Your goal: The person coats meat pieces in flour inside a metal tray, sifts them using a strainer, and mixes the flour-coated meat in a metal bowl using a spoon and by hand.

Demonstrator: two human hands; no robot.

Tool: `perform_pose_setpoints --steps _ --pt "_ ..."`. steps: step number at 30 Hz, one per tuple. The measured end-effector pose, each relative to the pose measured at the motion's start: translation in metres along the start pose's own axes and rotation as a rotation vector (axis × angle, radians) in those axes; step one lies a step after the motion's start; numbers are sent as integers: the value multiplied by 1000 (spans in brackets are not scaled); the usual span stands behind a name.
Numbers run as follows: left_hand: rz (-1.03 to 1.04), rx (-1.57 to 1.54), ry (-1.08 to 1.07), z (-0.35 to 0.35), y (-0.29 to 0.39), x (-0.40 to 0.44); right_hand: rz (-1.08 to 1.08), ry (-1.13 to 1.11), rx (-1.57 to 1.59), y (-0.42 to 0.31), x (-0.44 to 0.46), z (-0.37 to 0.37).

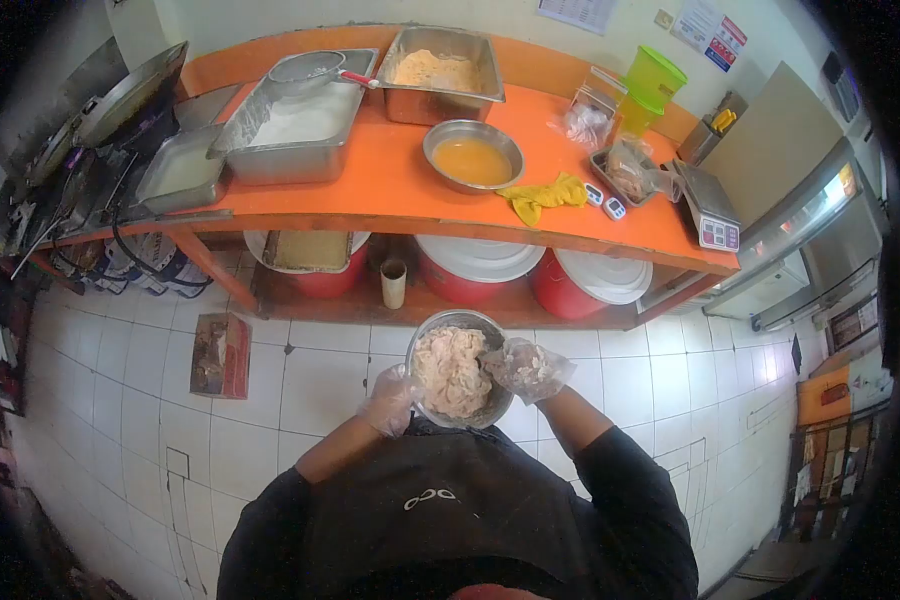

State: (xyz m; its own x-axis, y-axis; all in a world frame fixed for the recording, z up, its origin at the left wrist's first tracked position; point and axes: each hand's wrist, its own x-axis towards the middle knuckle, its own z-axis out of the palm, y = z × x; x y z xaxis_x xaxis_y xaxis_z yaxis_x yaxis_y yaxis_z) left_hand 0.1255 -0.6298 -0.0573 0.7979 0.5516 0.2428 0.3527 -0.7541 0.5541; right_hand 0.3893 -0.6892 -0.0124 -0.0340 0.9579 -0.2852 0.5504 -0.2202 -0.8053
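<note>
A round metal bowl [499,405] with a pale, wet, battered-looking mixture [452,370] is held in front of the dark apron. My left hand [388,402], in a clear plastic glove, grips the bowl's left side, its fingers closed on the rim. At the bowl's right edge is my right hand [532,370], also gloved, with bits of the mixture stuck to it. Its fingertips reach over the rim beside the mixture, and they are too small and smeared to read clearly.
On the orange table [390,190] stand a bowl of orange liquid [470,161], a tray of white powder [300,125], a tray of orange-tinted powder [435,72], a yellow cloth [550,197] and a scale [708,205]. Lidded red buckets [475,280] sit below; a cardboard box [220,356] is on the floor.
</note>
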Motion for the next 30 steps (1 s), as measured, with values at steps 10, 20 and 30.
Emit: perform_pose_setpoints --steps 10,20,30 --pt "-364 -965 218 8 7 5 -101 24 304 27 32 41" --pt "-453 -1120 187 -36 33 32 -595 -36 -682 54 32 33" --pt "-440 -958 -3 -32 6 31 -591 -10 -735 48 11 5"
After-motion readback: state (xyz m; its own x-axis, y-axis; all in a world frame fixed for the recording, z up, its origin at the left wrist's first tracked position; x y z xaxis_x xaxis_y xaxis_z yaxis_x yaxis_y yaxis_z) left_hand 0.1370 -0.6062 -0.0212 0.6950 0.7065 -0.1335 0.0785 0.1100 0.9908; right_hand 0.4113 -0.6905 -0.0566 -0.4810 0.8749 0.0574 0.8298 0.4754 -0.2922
